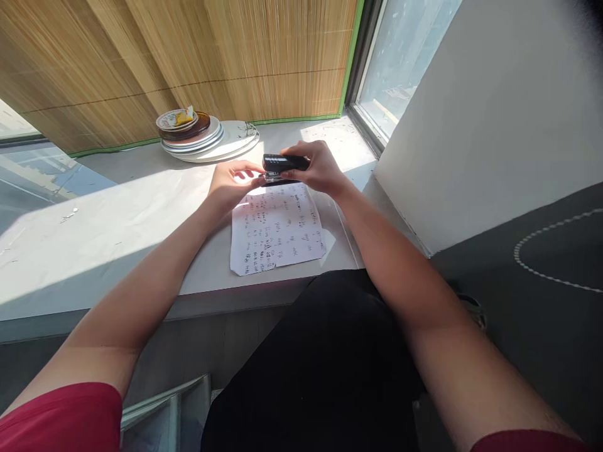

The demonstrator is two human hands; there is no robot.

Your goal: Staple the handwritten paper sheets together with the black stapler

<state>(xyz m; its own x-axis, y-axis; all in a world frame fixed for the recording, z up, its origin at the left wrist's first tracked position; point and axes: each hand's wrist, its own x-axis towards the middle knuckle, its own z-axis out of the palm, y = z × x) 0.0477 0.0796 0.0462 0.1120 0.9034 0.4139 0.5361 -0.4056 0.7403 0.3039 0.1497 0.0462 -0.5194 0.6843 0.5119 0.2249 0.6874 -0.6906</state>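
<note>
Holding, item one: my right hand (316,168) is clenched over a black stapler (282,167), fingers wrapped across its top, thumb side toward me.

Item two: my left hand (234,184), just left of the stapler, has its fingertips touching the stapler's near end and the top edge of the paper; whether it grips anything I cannot tell.

Item three: handwritten sheets of paper (277,230), lying flat directly below both hands, top edge reaching the stapler's mouth, lower left corner slightly curled.

Item four: white ledge (117,220), bearing the paper, sunlit beneath and to the left of my left hand.

Item five: stack of plates (207,137), beyond my left hand and well apart from it, with a small dish on top.

Item six: bamboo blind (188,56) behind the plates; window (400,56) beyond my right hand.
</note>
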